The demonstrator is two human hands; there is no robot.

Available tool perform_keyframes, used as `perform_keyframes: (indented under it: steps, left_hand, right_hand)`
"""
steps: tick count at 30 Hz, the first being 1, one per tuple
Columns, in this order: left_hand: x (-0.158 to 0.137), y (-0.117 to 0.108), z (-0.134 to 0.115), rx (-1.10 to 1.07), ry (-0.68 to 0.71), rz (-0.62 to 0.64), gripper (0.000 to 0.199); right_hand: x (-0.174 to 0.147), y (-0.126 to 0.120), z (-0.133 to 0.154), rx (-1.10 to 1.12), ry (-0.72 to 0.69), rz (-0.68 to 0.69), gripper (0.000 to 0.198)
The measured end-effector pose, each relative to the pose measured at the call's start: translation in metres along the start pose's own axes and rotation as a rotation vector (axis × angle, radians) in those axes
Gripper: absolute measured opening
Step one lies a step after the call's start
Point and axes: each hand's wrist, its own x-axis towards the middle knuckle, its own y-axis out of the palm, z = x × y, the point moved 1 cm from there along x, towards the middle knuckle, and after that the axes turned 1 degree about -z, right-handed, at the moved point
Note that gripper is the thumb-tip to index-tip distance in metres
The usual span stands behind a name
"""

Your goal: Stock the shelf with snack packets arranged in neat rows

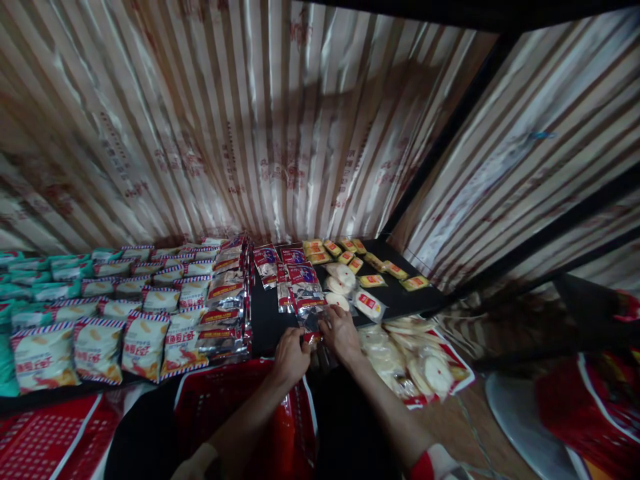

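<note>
The packet (311, 318) lies at the near edge of the counter (265, 313), between the hands, probably so both can reach it. The left hand (293, 353) has its fingers curled in at one side; the right hand (343, 333) bends its fingers over the other, perhaps to steady it. Whether either pinches the film, I cannot tell. Just beyond, red-and-silver packets (303, 277) overlap. Bagged discs (341, 275) and yellow packs (373, 281) lie to the right. Leftward, pouches (225, 293) are stacked, and snack bags (145, 343) stand in rows, seemingly to keep kinds apart.
</note>
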Motion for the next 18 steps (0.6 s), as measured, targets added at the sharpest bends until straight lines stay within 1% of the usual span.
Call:
perform_keyframes:
  steps: [4, 8, 12, 15, 18]
  left_hand:
    - [-0.002, 0.003, 0.003, 0.004, -0.06, 0.017, 0.034]
    - [-0.002, 0.007, 0.003, -0.003, -0.107, 0.021, 0.031]
    - [-0.004, 0.004, -0.002, 0.013, -0.108, -0.009, 0.028]
    - [-0.005, -0.001, -0.008, 0.034, -0.11, -0.019, 0.028]
    - [-0.005, -0.002, -0.011, 0.043, -0.132, -0.008, 0.028]
  right_hand:
    - [-0.001, -0.001, 0.003, -0.028, 0.016, 0.07, 0.046]
    - [-0.008, 0.002, 0.004, -0.007, 0.021, 0.063, 0.046]
    - [-0.011, -0.004, 0.005, 0.005, 0.024, 0.06, 0.041]
    - [-0.001, -0.013, 0.007, -0.025, 0.005, 0.026, 0.04]
    - [0.02, -0.017, 0.009, -0.051, -0.013, 0.021, 0.041]
